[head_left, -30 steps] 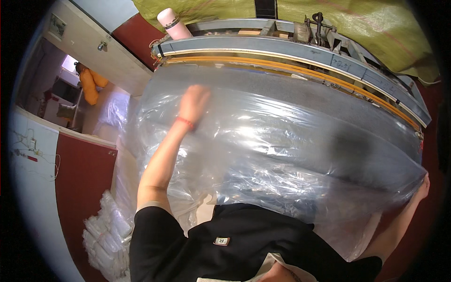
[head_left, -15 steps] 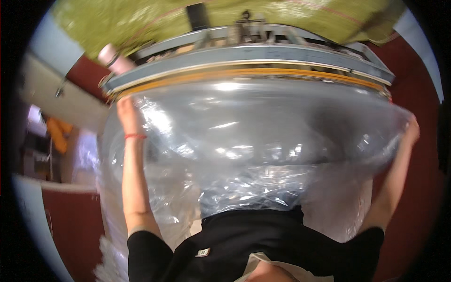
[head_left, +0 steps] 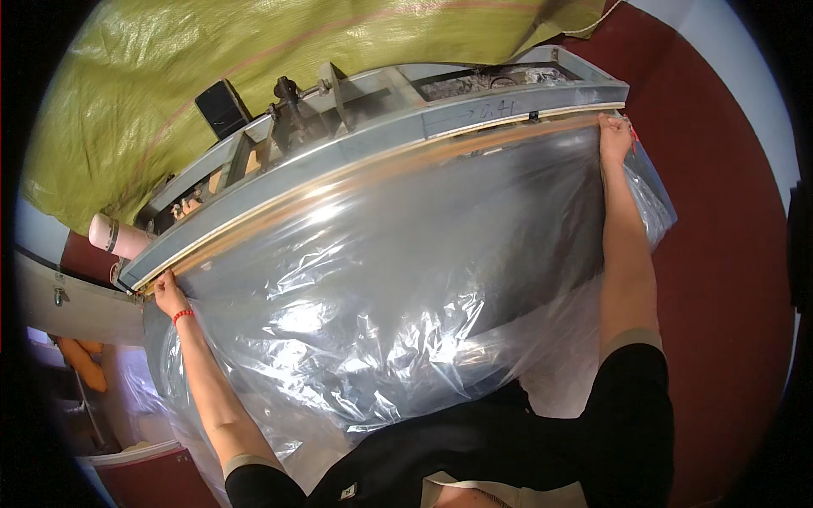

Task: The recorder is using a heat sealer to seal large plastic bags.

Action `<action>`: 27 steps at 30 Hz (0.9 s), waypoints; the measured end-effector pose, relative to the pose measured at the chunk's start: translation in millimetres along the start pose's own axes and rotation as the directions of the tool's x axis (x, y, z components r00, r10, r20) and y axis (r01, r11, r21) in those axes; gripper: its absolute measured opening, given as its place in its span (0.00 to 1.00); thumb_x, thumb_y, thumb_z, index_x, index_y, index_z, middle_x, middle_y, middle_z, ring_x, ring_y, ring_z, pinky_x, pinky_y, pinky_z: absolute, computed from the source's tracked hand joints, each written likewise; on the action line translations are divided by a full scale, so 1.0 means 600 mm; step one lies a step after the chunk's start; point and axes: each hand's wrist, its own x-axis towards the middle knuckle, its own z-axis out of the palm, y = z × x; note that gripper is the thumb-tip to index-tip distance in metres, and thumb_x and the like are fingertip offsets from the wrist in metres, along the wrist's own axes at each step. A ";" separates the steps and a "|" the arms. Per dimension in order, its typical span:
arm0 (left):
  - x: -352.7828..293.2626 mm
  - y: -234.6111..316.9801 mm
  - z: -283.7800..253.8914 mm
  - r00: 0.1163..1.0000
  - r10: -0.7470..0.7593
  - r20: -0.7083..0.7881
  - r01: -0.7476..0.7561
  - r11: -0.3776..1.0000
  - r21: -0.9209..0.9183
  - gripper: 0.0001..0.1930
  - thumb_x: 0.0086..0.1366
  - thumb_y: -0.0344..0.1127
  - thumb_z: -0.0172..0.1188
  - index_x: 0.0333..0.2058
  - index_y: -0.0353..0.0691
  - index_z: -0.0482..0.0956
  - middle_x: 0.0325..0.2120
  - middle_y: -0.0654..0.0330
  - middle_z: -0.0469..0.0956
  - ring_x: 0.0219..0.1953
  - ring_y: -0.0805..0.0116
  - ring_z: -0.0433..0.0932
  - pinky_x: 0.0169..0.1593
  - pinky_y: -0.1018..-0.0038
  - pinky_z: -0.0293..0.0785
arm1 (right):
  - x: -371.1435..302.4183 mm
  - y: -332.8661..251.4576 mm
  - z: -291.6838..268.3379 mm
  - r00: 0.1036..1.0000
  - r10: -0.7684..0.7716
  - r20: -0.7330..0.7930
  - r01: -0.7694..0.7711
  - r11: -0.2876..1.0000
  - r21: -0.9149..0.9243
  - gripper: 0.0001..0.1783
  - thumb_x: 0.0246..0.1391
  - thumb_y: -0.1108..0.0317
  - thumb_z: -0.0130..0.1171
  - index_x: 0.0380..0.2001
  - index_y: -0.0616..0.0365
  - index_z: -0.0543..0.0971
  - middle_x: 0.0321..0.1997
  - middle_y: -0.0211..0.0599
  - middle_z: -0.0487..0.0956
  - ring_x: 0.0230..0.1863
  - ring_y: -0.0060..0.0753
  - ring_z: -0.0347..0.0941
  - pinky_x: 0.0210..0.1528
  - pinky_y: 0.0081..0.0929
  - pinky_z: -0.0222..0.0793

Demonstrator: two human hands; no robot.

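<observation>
A wide sheet of clear plastic film (head_left: 364, 279) stretches across the front of a long grey metal machine frame (head_left: 381, 144). My left hand (head_left: 170, 293) pinches the film's edge close to the frame's left end. At the right end, my right hand (head_left: 616, 139) grips the other side of the same edge. Both arms are reached out far apart, and the film between them is taut along the top and wrinkled lower down, close to my body. Through the film an orange-brown strip (head_left: 385, 158) shows along the frame's near side.
Behind the frame hangs a yellow-green woven sheet (head_left: 279, 51). A black phone-like slab (head_left: 223, 109) leans at the frame's back, beside a metal clamp mechanism (head_left: 292, 106). A pink cylinder (head_left: 118, 236) sits by the left end. Dark red floor (head_left: 720, 279) lies to the right.
My right hand has moved up and inward to the frame's right end; my left hand has moved down and left. The film's upper edge now lies along the frame, and the view has tilted.
</observation>
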 end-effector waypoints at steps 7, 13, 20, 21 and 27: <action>-0.014 0.047 0.018 0.994 -0.083 -0.074 0.089 0.993 0.078 0.12 0.55 0.29 0.46 0.13 0.43 0.62 0.09 0.69 0.63 0.09 0.82 0.58 0.13 0.85 0.51 | 0.016 -0.013 -0.024 0.985 0.151 0.084 -0.165 0.967 0.194 0.06 0.46 0.70 0.51 0.26 0.61 0.68 0.19 0.34 0.72 0.14 0.21 0.65 0.17 0.18 0.61; -0.022 0.068 0.021 0.970 -0.213 -0.121 0.214 0.977 -0.008 0.07 0.54 0.30 0.43 0.18 0.41 0.66 0.12 0.67 0.66 0.11 0.80 0.61 0.14 0.84 0.57 | 0.007 -0.033 -0.018 0.974 0.180 0.137 -0.205 0.959 0.197 0.08 0.49 0.69 0.49 0.31 0.62 0.69 0.20 0.35 0.73 0.15 0.22 0.67 0.17 0.17 0.62; -0.085 0.191 0.004 0.974 -0.199 0.109 0.198 0.980 0.025 0.02 0.55 0.29 0.50 0.27 0.40 0.71 0.21 0.68 0.69 0.22 0.81 0.66 0.24 0.85 0.62 | -0.001 -0.080 -0.126 0.950 -0.021 0.311 0.021 1.000 0.004 0.12 0.47 0.63 0.56 0.31 0.61 0.77 0.30 0.31 0.76 0.28 0.17 0.69 0.31 0.15 0.64; -0.100 0.220 -0.011 0.968 -0.145 0.203 0.136 0.989 0.057 0.02 0.55 0.29 0.51 0.28 0.40 0.71 0.22 0.68 0.69 0.24 0.81 0.66 0.27 0.85 0.62 | 0.000 -0.078 -0.152 0.957 -0.097 0.273 0.095 0.995 0.018 0.11 0.48 0.63 0.56 0.31 0.60 0.77 0.30 0.30 0.77 0.30 0.17 0.69 0.33 0.15 0.64; -0.199 0.356 -0.032 0.892 0.056 0.449 -0.055 0.998 -0.015 0.03 0.57 0.28 0.50 0.31 0.38 0.71 0.26 0.68 0.70 0.29 0.79 0.68 0.35 0.83 0.64 | 0.009 -0.125 -0.274 0.862 -0.468 -0.196 0.203 0.671 -0.713 0.18 0.48 0.59 0.54 0.39 0.60 0.74 0.41 0.38 0.75 0.41 0.30 0.70 0.45 0.24 0.63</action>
